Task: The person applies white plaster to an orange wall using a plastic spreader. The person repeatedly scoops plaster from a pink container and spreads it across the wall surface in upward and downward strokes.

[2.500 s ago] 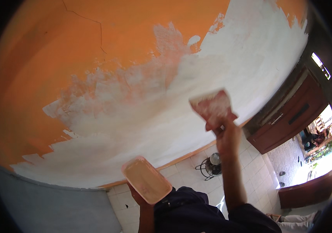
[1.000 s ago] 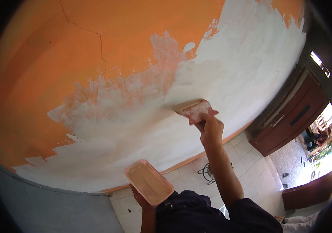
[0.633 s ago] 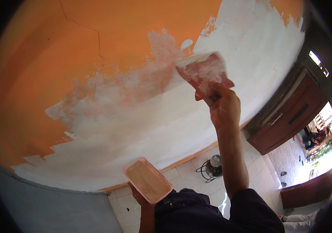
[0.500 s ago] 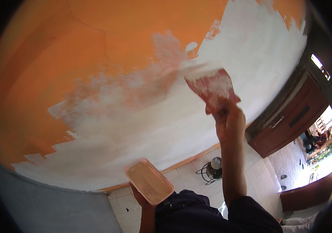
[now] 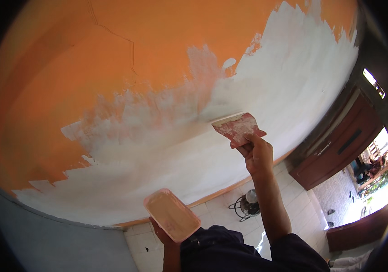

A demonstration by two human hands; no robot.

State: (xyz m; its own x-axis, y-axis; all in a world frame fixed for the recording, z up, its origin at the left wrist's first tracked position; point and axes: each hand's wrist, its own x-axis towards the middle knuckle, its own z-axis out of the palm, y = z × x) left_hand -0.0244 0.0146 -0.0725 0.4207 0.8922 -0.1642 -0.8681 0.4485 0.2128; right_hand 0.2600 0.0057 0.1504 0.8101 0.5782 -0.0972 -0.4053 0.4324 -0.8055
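"Where's the red tool (image 5: 238, 129)?"
"Clamped between the right hand's (image 5: 259, 156) fingers and thumb, its pale edge up and left of that hand, at the wall's (image 5: 112, 59) white part. Whether it touches, I can't tell."
"And the left hand (image 5: 159, 231)?"
"Closed on the tray (image 5: 152, 196), just above it. The stand (image 5: 247, 205) is below the right hand, on the floor (image 5: 214, 208)."
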